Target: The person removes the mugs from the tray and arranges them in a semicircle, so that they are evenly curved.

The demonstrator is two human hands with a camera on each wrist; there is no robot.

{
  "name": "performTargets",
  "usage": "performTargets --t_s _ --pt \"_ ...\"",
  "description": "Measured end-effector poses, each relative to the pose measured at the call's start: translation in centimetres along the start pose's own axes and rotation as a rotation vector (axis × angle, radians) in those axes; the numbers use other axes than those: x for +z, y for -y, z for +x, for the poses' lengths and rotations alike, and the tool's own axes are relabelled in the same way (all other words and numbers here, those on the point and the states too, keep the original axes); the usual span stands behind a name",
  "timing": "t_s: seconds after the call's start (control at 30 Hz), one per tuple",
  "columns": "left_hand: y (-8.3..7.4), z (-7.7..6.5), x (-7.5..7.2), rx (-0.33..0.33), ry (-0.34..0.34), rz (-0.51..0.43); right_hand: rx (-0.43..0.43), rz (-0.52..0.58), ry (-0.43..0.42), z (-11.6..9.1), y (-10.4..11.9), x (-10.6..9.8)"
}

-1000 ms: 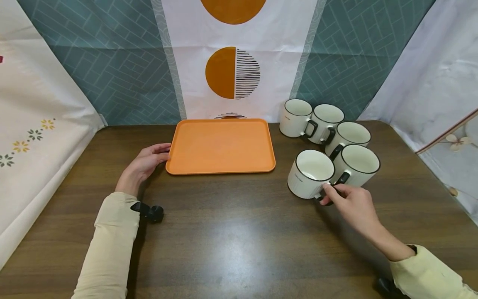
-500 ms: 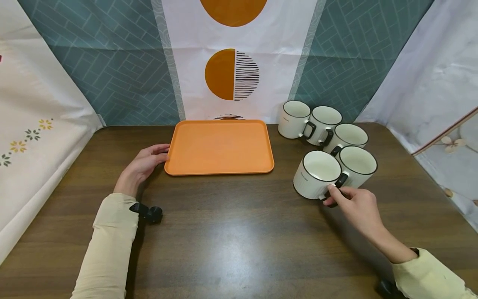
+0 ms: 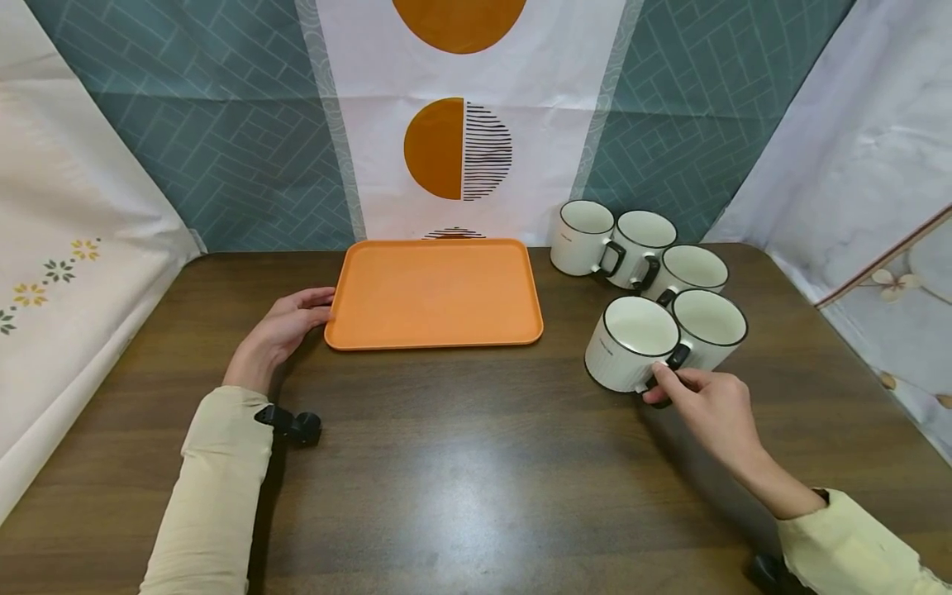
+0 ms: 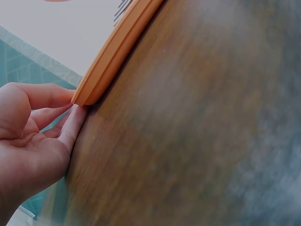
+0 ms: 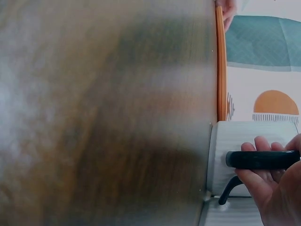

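My right hand (image 3: 710, 413) pinches the black handle (image 5: 258, 160) of a white enamel-style mug (image 3: 625, 355) with a dark rim. That mug is upright at the front left of a group of like mugs and stands close against a second mug (image 3: 710, 318); whether its base rests fully on the table is hard to tell. My left hand (image 3: 286, 330) is at the left edge of an orange rectangular tray (image 3: 439, 293), thumb and fingertips pinching its rim (image 4: 101, 70) in the left wrist view. Nothing lies on the tray.
Behind the held mug stand more mugs: one at the back left (image 3: 583, 240), one beside it (image 3: 644, 248) and one on the right (image 3: 692, 268). A brown wooden table (image 3: 446, 463) carries everything. Patterned cloths (image 3: 245, 165) hang behind and at both sides.
My right hand has brought the held mug a little to the right, up against the neighbouring mug, and then kept it there. My left hand stays at the tray's edge.
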State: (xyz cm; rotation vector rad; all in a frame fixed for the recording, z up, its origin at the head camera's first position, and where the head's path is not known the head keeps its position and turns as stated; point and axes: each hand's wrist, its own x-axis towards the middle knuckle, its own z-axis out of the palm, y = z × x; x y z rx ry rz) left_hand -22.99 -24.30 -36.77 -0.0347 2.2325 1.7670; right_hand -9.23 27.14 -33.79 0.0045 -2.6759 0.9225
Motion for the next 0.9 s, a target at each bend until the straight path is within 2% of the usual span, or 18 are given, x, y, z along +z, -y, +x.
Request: performTargets --t_s 0.13,0.33,0.43,0.6,0.7,0.8,0.9 --pt "-0.1 0.0 0.1 -0.001 -0.002 0.002 0.018 0.0 0.017 0.1 0.0 -0.1" --pt "-0.2 0.3 0.3 -0.002 0.002 -0.01 0.086 0.002 0.147 0.4 -0.1 -1.1" --pt "-0.2 0.4 0.2 -0.009 -0.003 -0.005 0.08 -0.018 0.161 0.3 -0.2 -1.7" --pt "-0.1 0.0 -0.7 -0.023 0.005 0.025 -0.031 -0.1 0.057 0.3 0.0 -2.6" --pt "-0.2 -0.4 -0.9 -0.023 0.022 0.077 -0.109 -0.098 -0.017 0.7 0.2 -3.1" --pt "-1.1 -0.8 -0.6 -0.012 0.027 0.164 -0.187 -0.069 -0.085 1.5 0.8 -3.5" --pt "-2.7 -1.5 -0.2 0.013 0.032 0.252 -0.251 -0.052 -0.098 2.7 1.6 -3.7"
